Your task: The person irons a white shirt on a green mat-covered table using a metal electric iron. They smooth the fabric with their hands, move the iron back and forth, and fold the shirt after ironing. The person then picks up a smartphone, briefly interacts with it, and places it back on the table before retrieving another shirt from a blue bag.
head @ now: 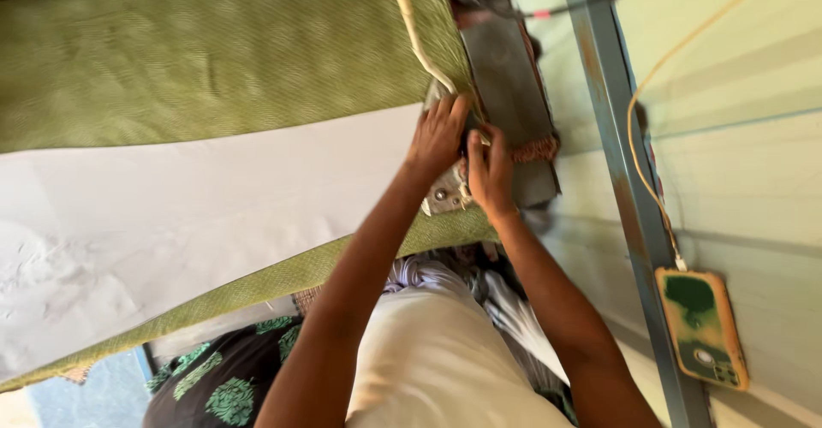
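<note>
Pale green wall (736, 163) is filling the right side of the view, with a blue-grey metal post (629, 188) running down it at a slant and a thin yellow cable (638, 150) trailing along the post to a small orange-edged device (702, 327) with a worn green face, leaning low against the wall. Green woven cloth (205, 51) is spreading across the work surface, and a long white fabric panel (171, 214) is lying over it, reaching from the left edge towards the hands; a second strip of the same green cloth is showing along the panel's lower edge. Both hands are meeting at the metal foot of a sewing machine (445, 195), right at the end of the white panel. Left hand (438, 137) is lying curled over the top of the metal part, fingers bent and pressing down where the panel ends. Right hand (490, 175) is closing its fingers around something small and dark just beside the left hand; what it is pinching, cannot tell, since the fingers are covering it. A dark grey machine body (509, 94) is stretching away above the hands, with a reddish frayed fringe (535, 148) at its side. A cream cord (411, 26) is running down over the green cloth to the left hand. Crumpled fabrics, one black with green prints (223, 385), are lying below the table edge.
</note>
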